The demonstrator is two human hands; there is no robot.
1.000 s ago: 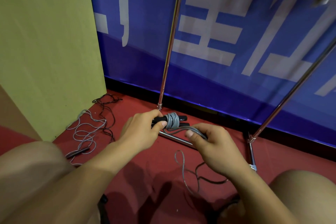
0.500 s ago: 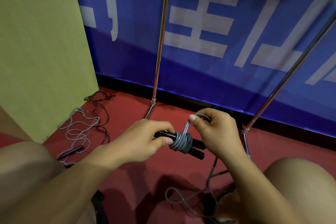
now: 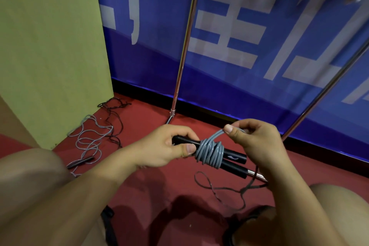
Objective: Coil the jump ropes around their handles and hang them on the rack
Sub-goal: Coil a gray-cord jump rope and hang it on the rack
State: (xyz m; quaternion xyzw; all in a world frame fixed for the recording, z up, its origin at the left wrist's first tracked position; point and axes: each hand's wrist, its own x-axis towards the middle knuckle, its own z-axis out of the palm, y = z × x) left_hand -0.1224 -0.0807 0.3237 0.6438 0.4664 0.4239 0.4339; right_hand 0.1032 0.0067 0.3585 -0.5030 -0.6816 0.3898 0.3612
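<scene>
Item: grey plastic-coated jump rope cord [image 3: 209, 152], wound in a tight bundle round 2 black cylindrical handles [image 3: 231, 161] held side by side.

Location: between the 2 hands, above the red floor [image 3: 151, 118].

Left hand [image 3: 159, 149]: fingers curled over the handles' near end, thumb pressed just beside the coil; a firm grip.

Right hand [image 3: 257, 142]: thumb and fingers pinch the last strands of grey cord, drawn up taut from the coil; just above and beyond the handles' free ends.

Step in hand: the coiling, judged nearly complete, as little free cord shows.

Next move calls for: tucking or locking the pinched strands under the coil without slackening the left grip, then lifting the bundle to the chrome tube rack [image 3: 186, 42] beyond both hands.

Also present: loose grey rope with dark handle [image 3: 87, 140] on the floor, left of the left hand; thin dark cord [image 3: 219, 189] on the floor below the right hand.
</scene>
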